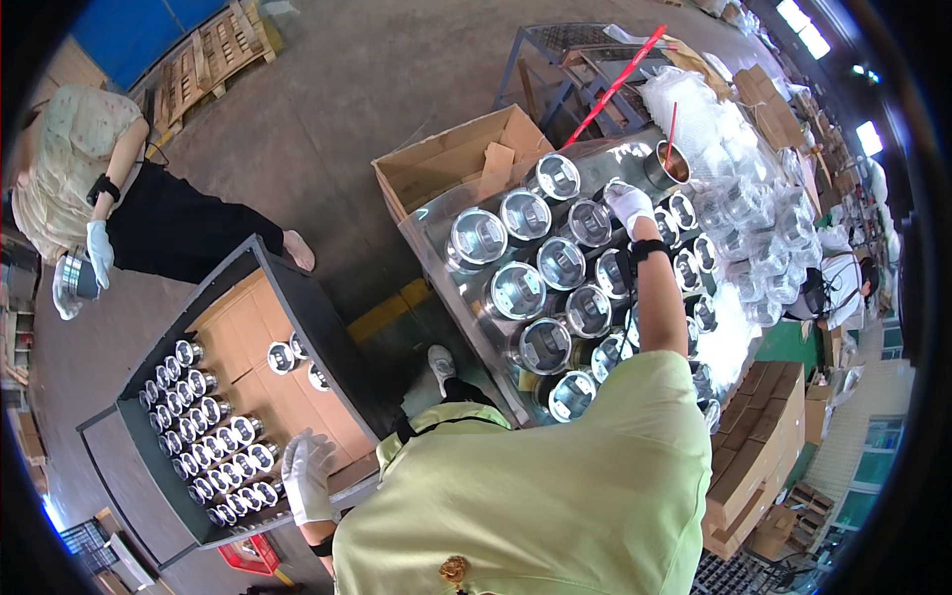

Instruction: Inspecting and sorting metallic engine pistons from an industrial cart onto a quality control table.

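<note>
Several shiny metal engine pistons (560,263) stand on a plastic-covered table (461,342) at my right. My right hand (628,205), in a white glove, reaches over the far part of the table with its fingers curled down beside a piston (590,224). Its fingertips are partly hidden, so what they hold does not show. At my left, a dark box-shaped cart (347,372) lined with cardboard carries rows of pistons (203,436). My left hand (309,474), also white-gloved, hovers at the cart's near edge, fingers stretched out and holding nothing.
An open cardboard box (436,164) adjoins the table's far side. A metal can (667,166) with a red stick stands near bubble-wrapped pieces (759,233). Stacked cartons (759,436) are at the right. At far left, a person (99,178) holds a piston (76,278).
</note>
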Available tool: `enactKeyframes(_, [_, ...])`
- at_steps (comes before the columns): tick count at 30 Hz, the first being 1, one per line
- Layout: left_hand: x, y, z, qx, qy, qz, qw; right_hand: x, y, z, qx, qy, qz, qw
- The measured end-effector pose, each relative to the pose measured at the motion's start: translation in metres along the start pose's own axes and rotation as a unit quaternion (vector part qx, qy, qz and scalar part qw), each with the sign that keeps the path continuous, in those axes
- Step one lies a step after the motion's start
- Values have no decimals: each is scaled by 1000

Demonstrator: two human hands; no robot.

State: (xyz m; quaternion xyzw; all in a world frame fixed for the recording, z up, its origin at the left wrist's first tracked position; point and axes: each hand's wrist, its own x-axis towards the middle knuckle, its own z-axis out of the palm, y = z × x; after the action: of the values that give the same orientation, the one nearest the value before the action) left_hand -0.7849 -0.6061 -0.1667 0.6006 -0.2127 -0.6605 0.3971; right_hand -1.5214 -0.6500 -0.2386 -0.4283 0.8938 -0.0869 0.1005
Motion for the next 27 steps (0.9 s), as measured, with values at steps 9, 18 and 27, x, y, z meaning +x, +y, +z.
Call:
enactKeyframes(9, [0, -3, 27, 16, -19, -22, 999, 12, 0, 29, -103, 38, 40, 993])
enactKeyframes(18, [7, 5, 29, 37, -45, 0, 998, -3, -9, 21, -94, 38, 80, 992])
enactKeyframes(27, [-20, 1, -11, 99, -9, -4, 995, -14, -10, 19, -254, -44, -135, 957])
